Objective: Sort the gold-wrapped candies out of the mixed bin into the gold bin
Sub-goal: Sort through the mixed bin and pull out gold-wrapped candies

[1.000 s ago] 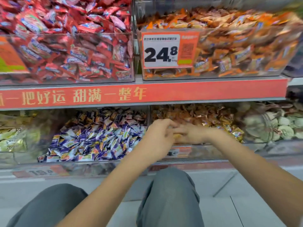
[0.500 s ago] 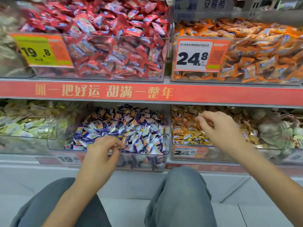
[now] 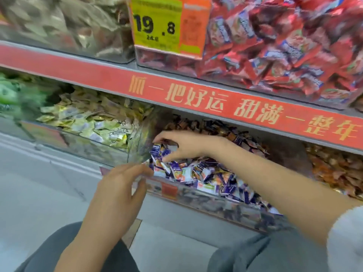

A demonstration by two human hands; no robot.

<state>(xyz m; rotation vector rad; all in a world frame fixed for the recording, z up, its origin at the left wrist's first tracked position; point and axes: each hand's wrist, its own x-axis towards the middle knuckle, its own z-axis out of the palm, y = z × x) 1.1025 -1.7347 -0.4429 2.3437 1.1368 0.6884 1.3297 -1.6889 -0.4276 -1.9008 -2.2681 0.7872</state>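
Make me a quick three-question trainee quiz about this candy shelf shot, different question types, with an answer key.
1. True or false: the right hand is over the bin of purple-and-white candies.
2. Multiple choice: the big number on the yellow price tag reads A) 24.8 B) 19.8 C) 9.8.
3. Fill in: the left hand is at the bin's ____ edge, near a red label.

Key: 1 true; 2 B; 3 front.
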